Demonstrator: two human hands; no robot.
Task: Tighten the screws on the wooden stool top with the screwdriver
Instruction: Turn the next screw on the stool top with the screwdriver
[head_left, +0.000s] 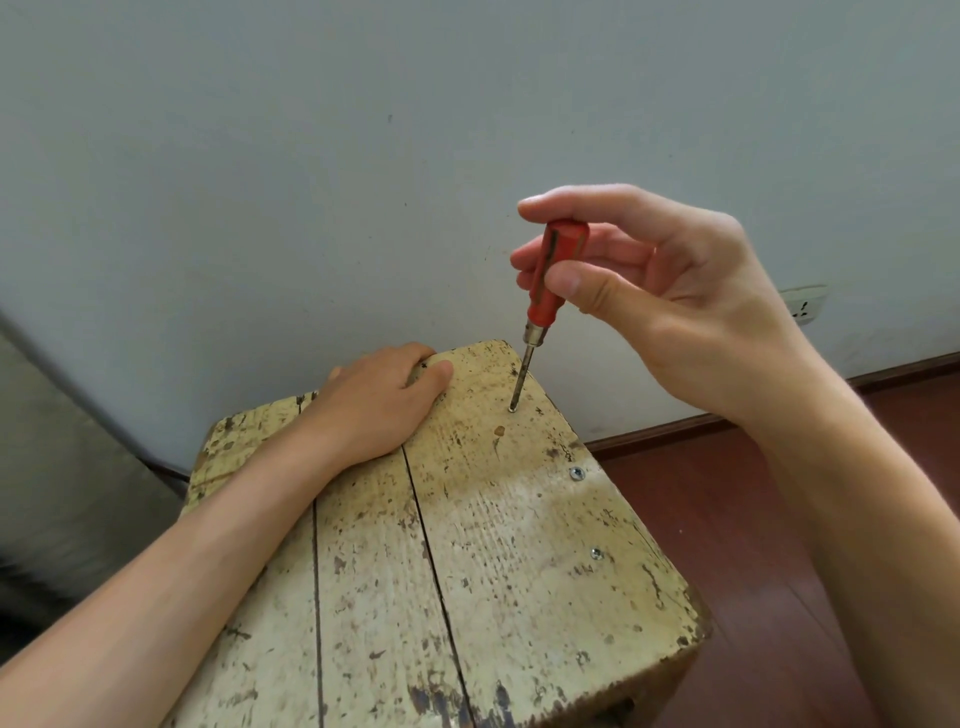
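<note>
A pale grey-white wall (260, 156) fills the upper half of your view, meeting a dark baseboard (675, 431) and a reddish-brown floor (779, 519) at about 4 o'clock. At 9 o'clock a blurred grey shape (52, 493) leans in from the edge; what it is cannot be told. Your left hand (374, 405) lies palm down on the wooden stool top (519, 571), thumb flat on the boards and fingers curling out of sight over the far edge, so it holds that edge. The stool top is worn, cream-painted and speckled, made of planks with dark gaps between them, and it spreads from the centre down to 6 o'clock. Just at 3 o'clock of your left thumb, the tip of the screwdriver (553, 275) sits in a screw (512, 409) near the far right corner, its shaft nearly upright and leaning slightly to 1 o'clock. Two more screws, a nearer-corner screw (576, 473) and a lower screw (596, 554), show along the right edge toward 5 o'clock. Your right hand (675, 291) is above the stool, at 1 o'clock of the seated screw, pinching the red handle between thumb and curled fingers, index finger hooked over its top. A wall socket (805, 306) sits at 3 o'clock behind that wrist.
</note>
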